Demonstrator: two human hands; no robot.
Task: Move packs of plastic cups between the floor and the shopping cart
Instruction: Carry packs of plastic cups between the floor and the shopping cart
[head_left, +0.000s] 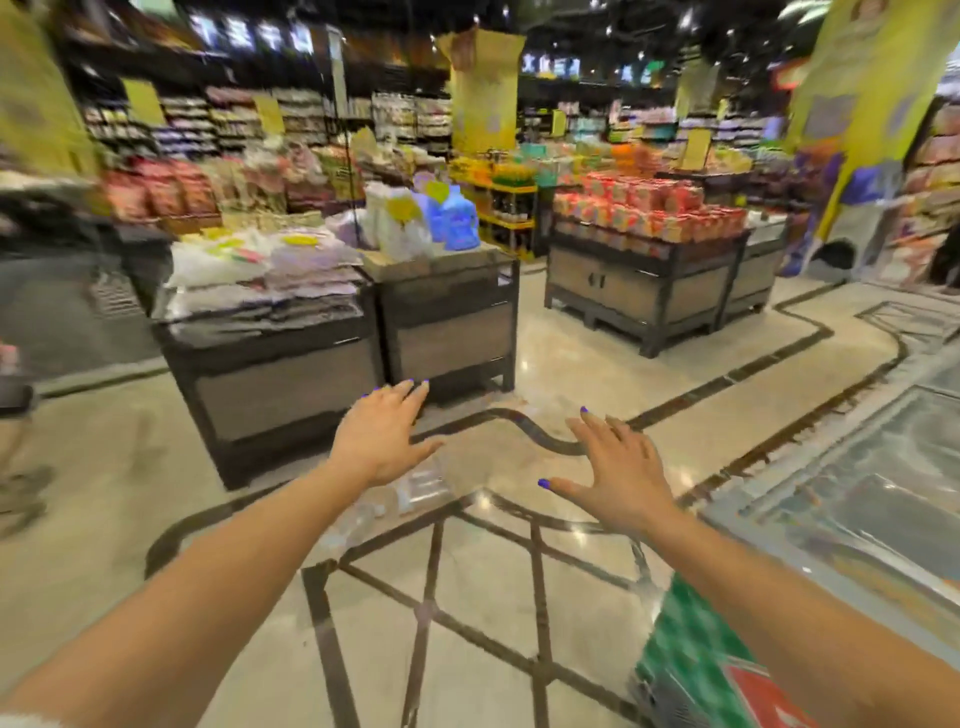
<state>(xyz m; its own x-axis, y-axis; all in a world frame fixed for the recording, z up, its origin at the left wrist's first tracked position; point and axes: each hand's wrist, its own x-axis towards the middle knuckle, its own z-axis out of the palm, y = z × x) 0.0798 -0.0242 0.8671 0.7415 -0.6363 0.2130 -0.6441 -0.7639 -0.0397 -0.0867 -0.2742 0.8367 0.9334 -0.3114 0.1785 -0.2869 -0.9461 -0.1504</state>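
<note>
Both hands reach forward empty with fingers spread, the left hand (382, 434) just above a blurred clear pack of plastic cups (402, 493) lying on the floor (467, 597), the right hand (618, 467) well to its right.

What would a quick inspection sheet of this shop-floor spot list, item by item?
Surface: glossy tiled floor with dark inlaid lines.
Job's things: clear plastic packs, blurred, on the floor under the left hand; green-checked cart part lower right, unclear.
Clutter: nothing seen.
Grippers: left hand and right hand open, fingers spread, holding nothing.
Cables: nothing seen.
Surroundings: stocked display stands, freezer lid right, passer-by far left.
</note>
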